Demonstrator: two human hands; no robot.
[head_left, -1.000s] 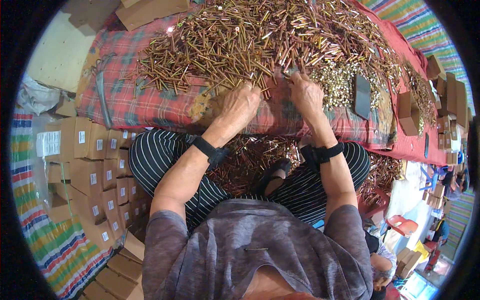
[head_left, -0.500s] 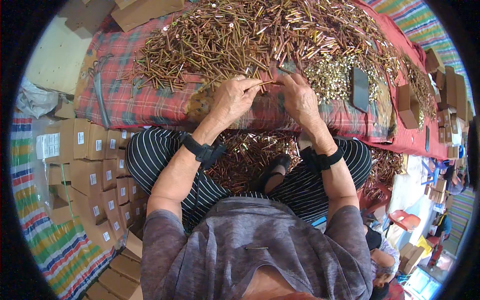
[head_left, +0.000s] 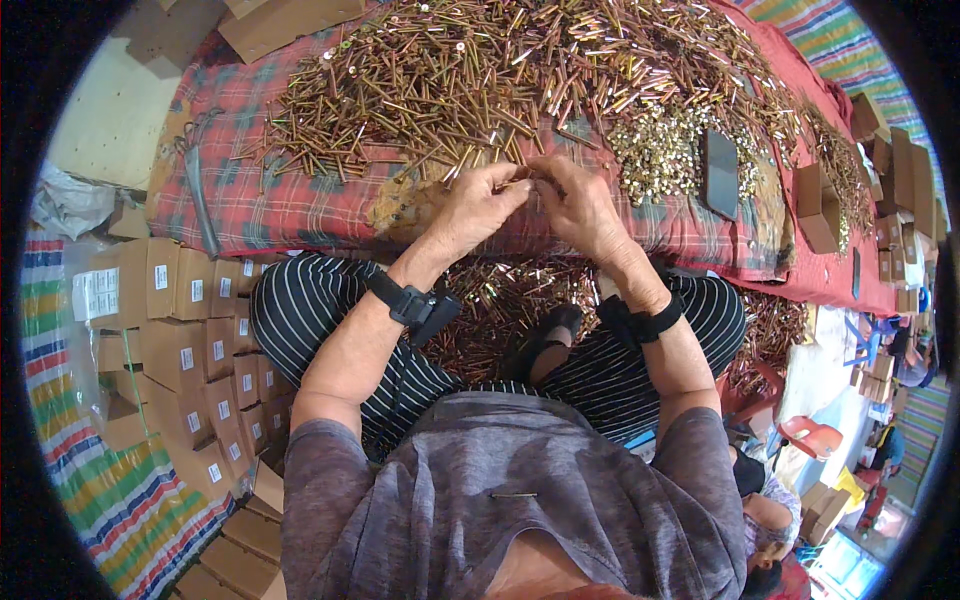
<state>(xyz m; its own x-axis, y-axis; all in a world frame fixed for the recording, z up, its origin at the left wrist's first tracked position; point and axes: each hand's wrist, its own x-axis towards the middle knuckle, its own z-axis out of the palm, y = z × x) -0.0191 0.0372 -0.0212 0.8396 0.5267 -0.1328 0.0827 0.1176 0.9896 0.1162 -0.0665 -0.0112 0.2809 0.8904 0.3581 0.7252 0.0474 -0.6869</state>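
Observation:
Fingertips of my left hand (head_left: 480, 207) and my right hand (head_left: 584, 208) meet over the near edge of the plaid-covered table (head_left: 300, 215). Both hands are closed in a pinch. A thin copper-coloured metal rod is between them, mostly hidden by the fingers. Just beyond lies a wide heap of similar rods (head_left: 430, 90), brassy and copper in tone. Right of my right hand is a heap of small shiny metal pieces (head_left: 650, 160), too small to make out singly.
A dark phone (head_left: 719, 175) lies by the small pieces. A curved metal bar (head_left: 200, 195) rests at the table's left. Stacked cardboard boxes (head_left: 185, 350) stand left of my legs. More rods (head_left: 490, 300) lie below the table edge. Another person (head_left: 770, 515) is at lower right.
My right hand has moved left, up against my left hand. The rod that showed between them is now mostly covered by fingers.

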